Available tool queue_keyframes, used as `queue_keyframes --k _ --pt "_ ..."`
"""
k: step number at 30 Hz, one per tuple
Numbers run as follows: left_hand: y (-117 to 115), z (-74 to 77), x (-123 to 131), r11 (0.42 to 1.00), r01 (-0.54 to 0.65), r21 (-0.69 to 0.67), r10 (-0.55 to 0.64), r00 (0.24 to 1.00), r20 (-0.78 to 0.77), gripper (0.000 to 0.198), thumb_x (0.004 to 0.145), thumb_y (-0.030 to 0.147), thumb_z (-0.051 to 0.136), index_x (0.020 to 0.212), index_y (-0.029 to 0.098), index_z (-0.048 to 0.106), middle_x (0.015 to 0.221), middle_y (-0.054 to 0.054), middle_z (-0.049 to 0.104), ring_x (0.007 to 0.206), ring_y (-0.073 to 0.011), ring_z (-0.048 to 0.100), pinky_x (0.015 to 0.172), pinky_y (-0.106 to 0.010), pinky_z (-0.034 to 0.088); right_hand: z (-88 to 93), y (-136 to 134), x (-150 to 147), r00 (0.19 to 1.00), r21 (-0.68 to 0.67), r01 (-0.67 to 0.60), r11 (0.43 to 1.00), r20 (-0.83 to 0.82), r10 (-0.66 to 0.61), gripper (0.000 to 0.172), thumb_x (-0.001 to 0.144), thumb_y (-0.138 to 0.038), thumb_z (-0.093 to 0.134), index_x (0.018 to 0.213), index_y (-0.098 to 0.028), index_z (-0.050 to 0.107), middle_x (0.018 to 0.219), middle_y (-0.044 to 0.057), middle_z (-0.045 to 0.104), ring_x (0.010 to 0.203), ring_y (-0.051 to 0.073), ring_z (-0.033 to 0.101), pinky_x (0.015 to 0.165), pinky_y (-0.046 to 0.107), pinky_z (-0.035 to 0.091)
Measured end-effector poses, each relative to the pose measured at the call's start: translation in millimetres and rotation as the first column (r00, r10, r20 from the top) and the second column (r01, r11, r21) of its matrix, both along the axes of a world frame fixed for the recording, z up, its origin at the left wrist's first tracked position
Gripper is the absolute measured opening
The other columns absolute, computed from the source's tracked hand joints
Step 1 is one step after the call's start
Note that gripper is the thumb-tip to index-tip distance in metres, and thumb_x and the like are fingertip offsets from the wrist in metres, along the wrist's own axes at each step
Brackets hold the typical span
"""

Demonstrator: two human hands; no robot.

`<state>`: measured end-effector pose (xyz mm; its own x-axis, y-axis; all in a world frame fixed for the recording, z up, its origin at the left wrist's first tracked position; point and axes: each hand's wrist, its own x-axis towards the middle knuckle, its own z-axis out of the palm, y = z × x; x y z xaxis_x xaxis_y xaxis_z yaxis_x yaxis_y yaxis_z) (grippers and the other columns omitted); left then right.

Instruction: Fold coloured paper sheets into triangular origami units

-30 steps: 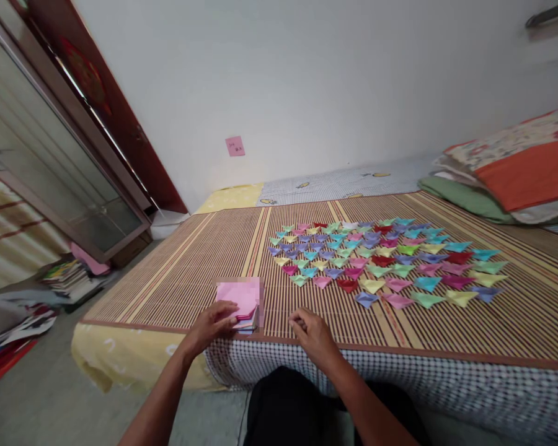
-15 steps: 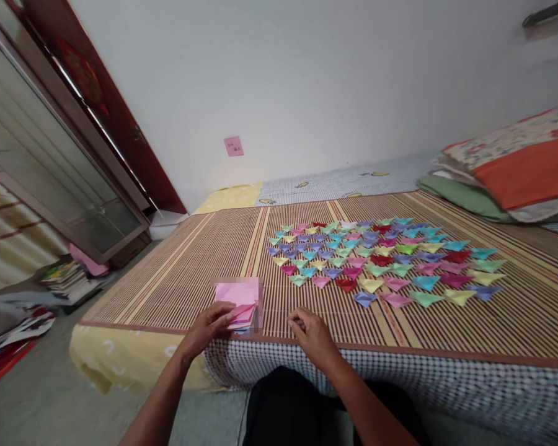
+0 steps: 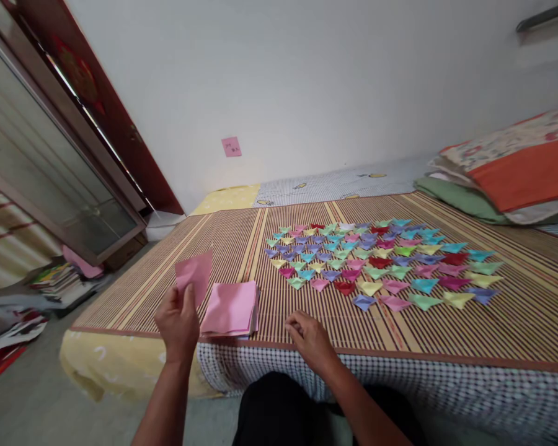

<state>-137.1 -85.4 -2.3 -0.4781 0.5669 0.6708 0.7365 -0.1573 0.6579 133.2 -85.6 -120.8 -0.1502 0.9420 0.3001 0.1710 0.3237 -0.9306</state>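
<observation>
A pink sheet of paper (image 3: pixel 196 272) stands raised in my left hand (image 3: pixel 180 317), pinched between thumb and fingers. Just right of that hand, at the mat's front edge, lies a stack of square paper sheets (image 3: pixel 230 308) with a pink one on top. My right hand (image 3: pixel 309 337) rests near the front edge with its fingers curled in, and nothing shows in them. Beyond it, rows of small folded paper pieces (image 3: pixel 345 288) in many colours are spread over the striped mat (image 3: pixel 149 266).
A pink note (image 3: pixel 231 147) is stuck on the white wall. Folded bedding (image 3: pixel 530 179) is piled at the far right of the bed. At the left are a glass-panelled door (image 3: pixel 69 167) and a stack of books (image 3: pixel 56 279). My knees are against the bed's front side.
My left hand has lifted a pink sheet off the stack and moved left and up with it, turning upright. My right hand has stayed nearly in place, fingers still curled.
</observation>
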Motion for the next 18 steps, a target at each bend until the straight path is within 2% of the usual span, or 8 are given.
queue_keyframes --k 4,6,8,10,12,14,16,18 --pt "9.0 13.9 56.5 0.991 -0.016 0.135 0.021 0.999 -0.037 0.016 0.093 0.031 0.062 0.083 0.018 0.064 0.070 0.003 0.060 0.063 -0.0153 0.056 0.066 -0.027 0.045 14.5 4.0 -3.9 0.985 -0.080 -0.023 0.996 -0.174 0.009 0.030 0.096 -0.043 0.061 0.079 -0.020 0.070 0.073 0.004 0.070 0.067 0.020 0.068 0.065 0.030 0.053" --pt "14.8 12.8 94.5 0.965 0.196 0.174 -0.179 0.978 -0.110 0.007 0.092 0.021 0.060 0.090 0.020 0.067 0.085 -0.001 0.072 0.077 -0.0180 0.067 0.077 -0.031 0.053 29.7 10.2 -1.8 0.959 -0.106 -0.034 0.994 -0.285 0.003 0.045 0.101 -0.057 0.048 0.094 -0.020 0.073 0.085 0.009 0.076 0.075 0.022 0.073 0.068 0.033 0.058" --pt "21.1 7.7 130.0 0.848 0.501 0.175 -0.469 0.862 -0.193 0.008 0.091 0.016 0.061 0.094 0.021 0.067 0.102 -0.006 0.077 0.099 -0.0228 0.072 0.090 -0.038 0.056 50.7 18.6 5.9 0.927 -0.109 -0.026 0.994 -0.375 -0.017 0.061 0.103 -0.066 0.031 0.109 -0.020 0.072 0.098 0.012 0.078 0.088 0.025 0.075 0.073 0.037 0.061" --pt "28.0 1.1 156.5 0.737 0.669 0.096 -0.611 0.721 -0.328 0.013 0.091 0.012 0.064 0.097 0.022 0.069 0.106 -0.007 0.079 0.111 -0.0248 0.071 0.099 -0.044 0.053 75.5 27.3 18.7 0.882 -0.095 0.016 0.995 -0.468 -0.059 0.075 0.101 -0.074 0.017 0.121 -0.023 0.069 0.107 0.012 0.078 0.096 0.026 0.075 0.078 0.039 0.061" --pt "35.3 -4.7 171.4 0.709 0.703 0.063 -0.630 0.671 -0.392 0.019 0.090 0.007 0.063 0.098 0.023 0.069 0.105 -0.006 0.080 0.115 -0.0257 0.070 0.101 -0.047 0.052 99.2 35.3 33.5 0.737 -0.109 0.023 0.994 -0.669 -0.090 0.075 0.095 -0.080 0.032 0.121 -0.021 0.070 0.110 0.014 0.078 0.101 0.030 0.074 0.082 0.043 0.061" --pt "42.2 -8.2 176.8 0.732 0.675 0.087 -0.593 0.696 -0.406 0.024 0.089 0.003 0.061 0.099 0.023 0.069 0.105 -0.006 0.080 0.116 -0.0264 0.069 0.101 -0.048 0.051 115.8 42.8 45.3 0.677 -0.122 0.027 0.992 -0.728 -0.108 0.074 0.091 -0.081 0.045 0.120 -0.018 0.072 0.106 0.015 0.079 0.100 0.032 0.074 0.082 0.045 0.061" --pt "47.6 -9.5 176.6 0.761 0.635 0.132 -0.547 0.737 -0.397 0.026 0.087 0.001 0.061 0.099 0.023 0.069 0.105 -0.006 0.079 0.115 -0.0268 0.068 0.100 -0.049 0.051 121.5 50.4 50.0 0.755 -0.162 0.062 0.985 -0.638 -0.153 0.060 0.084 -0.067 0.069 0.115 -0.016 0.074 0.099 0.013 0.080 0.090 0.031 0.076 0.077 0.043 0.061" --pt "50.8 -9.6 173.3 0.773 0.618 0.146 -0.531 0.755 -0.384 0.027 0.086 0.001 0.061 0.098 0.024 0.070 0.106 -0.006 0.078 0.114 -0.0267 0.068 0.101 -0.049 0.050 116.6 58.0 46.7 0.842 -0.177 0.109 0.978 -0.506 -0.186 0.047 0.079 -0.054 0.078 0.107 -0.015 0.076 0.094 0.011 0.081 0.081 0.029 0.075 0.073 0.040 0.060"
